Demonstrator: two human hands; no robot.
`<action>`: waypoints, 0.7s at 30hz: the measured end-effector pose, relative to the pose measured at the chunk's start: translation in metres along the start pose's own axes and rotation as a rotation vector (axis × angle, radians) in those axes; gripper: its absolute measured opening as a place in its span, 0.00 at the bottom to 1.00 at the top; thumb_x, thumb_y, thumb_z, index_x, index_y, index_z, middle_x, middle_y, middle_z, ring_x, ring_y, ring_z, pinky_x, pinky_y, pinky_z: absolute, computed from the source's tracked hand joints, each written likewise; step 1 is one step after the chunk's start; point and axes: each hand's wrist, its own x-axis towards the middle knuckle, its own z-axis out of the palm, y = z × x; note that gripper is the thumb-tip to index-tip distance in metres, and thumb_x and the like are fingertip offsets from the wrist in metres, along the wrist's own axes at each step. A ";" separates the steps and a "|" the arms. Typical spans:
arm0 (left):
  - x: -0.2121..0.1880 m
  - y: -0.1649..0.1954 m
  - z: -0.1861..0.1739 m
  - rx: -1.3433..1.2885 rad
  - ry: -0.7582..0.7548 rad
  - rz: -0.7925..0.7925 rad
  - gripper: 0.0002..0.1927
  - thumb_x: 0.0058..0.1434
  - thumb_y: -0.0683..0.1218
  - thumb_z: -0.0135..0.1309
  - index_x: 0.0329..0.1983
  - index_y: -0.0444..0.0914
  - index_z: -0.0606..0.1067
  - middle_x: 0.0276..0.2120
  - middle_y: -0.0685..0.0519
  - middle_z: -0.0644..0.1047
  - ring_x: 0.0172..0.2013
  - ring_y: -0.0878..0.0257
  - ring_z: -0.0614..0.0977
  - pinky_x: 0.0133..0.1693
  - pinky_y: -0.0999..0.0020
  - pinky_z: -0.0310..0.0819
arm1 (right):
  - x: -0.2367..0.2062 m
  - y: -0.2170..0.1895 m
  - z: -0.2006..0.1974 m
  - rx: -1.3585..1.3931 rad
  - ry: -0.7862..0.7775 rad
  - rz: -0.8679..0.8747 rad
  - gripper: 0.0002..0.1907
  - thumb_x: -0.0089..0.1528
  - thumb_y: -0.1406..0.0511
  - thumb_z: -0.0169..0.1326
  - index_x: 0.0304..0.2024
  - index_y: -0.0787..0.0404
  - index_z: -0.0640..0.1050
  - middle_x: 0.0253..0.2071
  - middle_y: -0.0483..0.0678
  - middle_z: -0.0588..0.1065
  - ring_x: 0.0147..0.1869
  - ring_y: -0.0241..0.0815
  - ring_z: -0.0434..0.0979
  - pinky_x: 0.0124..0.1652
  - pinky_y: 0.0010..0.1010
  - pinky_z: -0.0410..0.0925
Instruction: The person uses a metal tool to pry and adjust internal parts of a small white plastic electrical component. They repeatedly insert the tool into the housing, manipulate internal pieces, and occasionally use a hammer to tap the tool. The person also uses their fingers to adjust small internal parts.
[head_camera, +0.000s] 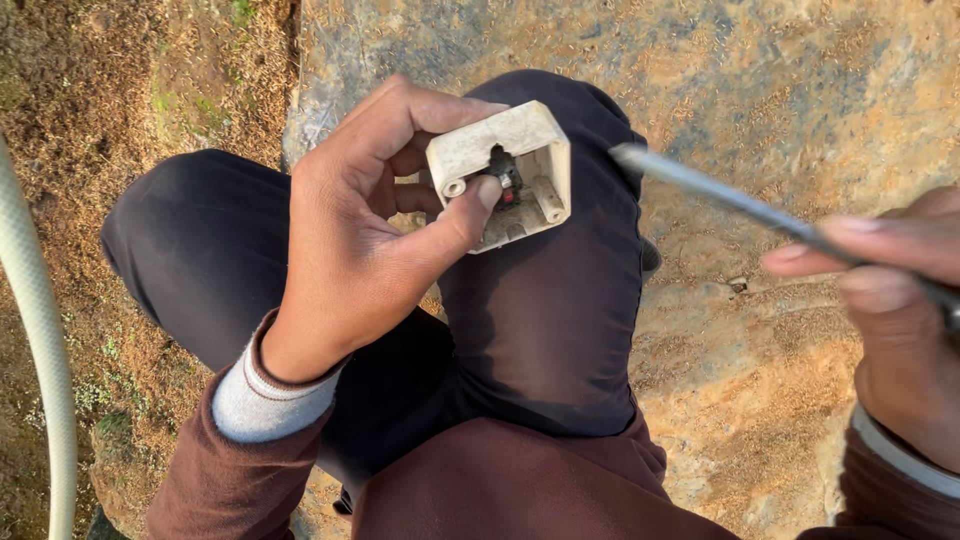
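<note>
**Tool tip closing on open housing, left hand gripping**

Rough, sunlit stone slab (800, 130) is filling the background, with bare soil and sparse green growth (130, 90) lying along its left edge and a pale hose (40, 330) curving down the far left. Dark-trousered knees (540, 320) are sitting bent over the slab, directly under the work.

Left hand (350, 240) is holding a small off-white plastic housing (505, 175) above the knee, open side facing up toward the camera. Fingers are curling around its far and left walls; the thumb (455, 215) is pressing across the near rim, its tip lying just beside the dark component (507, 180) inside the cavity. Grip is looking firm and fully closed on the housing.

Right hand (900, 330) is pinching a thin metal tool (730, 200) between thumb and fingertips, well to the right. Tool's long axis is running from lower right up toward the upper left, its tip pointing at the housing's right wall, near but apart. Tip shape is too blurred to tell.
</note>
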 end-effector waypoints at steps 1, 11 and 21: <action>-0.001 -0.002 -0.001 -0.052 0.013 -0.011 0.14 0.68 0.34 0.57 0.56 0.30 0.74 0.49 0.54 0.75 0.50 0.68 0.83 0.51 0.73 0.85 | -0.007 0.013 0.006 0.015 0.115 0.019 0.16 0.71 0.62 0.49 0.58 0.64 0.75 0.41 0.50 0.83 0.22 0.28 0.67 0.26 0.20 0.60; -0.007 -0.005 -0.025 -0.179 0.074 0.070 0.17 0.74 0.35 0.57 0.64 0.29 0.71 0.55 0.51 0.73 0.56 0.65 0.77 0.63 0.72 0.72 | 0.029 0.096 0.110 0.327 0.486 0.268 0.08 0.72 0.70 0.54 0.50 0.69 0.75 0.45 0.53 0.80 0.39 0.30 0.74 0.36 0.18 0.64; -0.010 0.012 -0.012 -0.079 0.111 0.062 0.17 0.74 0.36 0.58 0.64 0.30 0.72 0.51 0.53 0.72 0.55 0.66 0.81 0.59 0.72 0.81 | -0.005 0.039 0.053 0.128 0.492 -0.017 0.08 0.77 0.69 0.56 0.56 0.68 0.74 0.43 0.50 0.76 0.39 0.39 0.81 0.40 0.23 0.75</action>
